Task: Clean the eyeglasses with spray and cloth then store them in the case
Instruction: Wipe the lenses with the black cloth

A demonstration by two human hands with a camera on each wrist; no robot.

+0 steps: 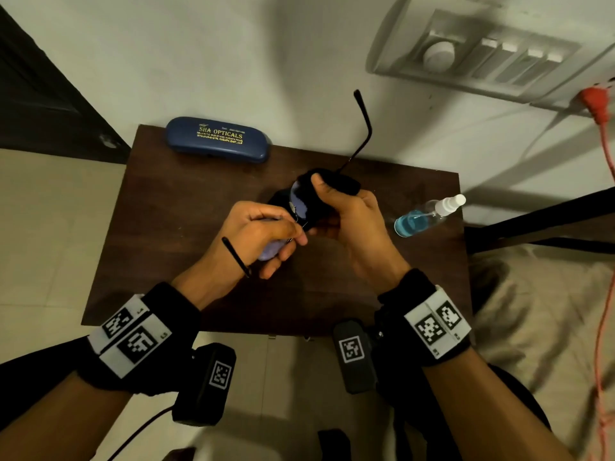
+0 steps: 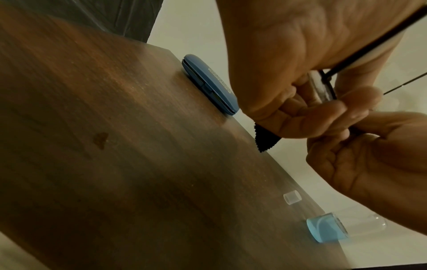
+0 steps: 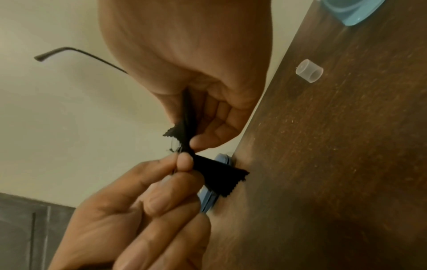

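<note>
On the dark wood table (image 1: 186,227) by a white wall — case (image 1: 218,139), spray bottle (image 1: 424,216) — both hands pinch cloth-wrapped eyeglasses (image 1: 301,207).

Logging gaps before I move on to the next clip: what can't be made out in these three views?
- Head view: the lens being wiped on the thin black-framed eyeglasses, wrapped by the black microfibre cloth in the right hand.
- Head view: small gold print on the closed blue hard case, too small.
- Right wrist view: the clear spray bottle of blue liquid, cut off by the top edge.
- Left hand covers the other lens.

Table (image 1: 199,261): case (image 1: 218,139), bottle (image 1: 422,216) (cap (image 2: 292,197) off)
</note>
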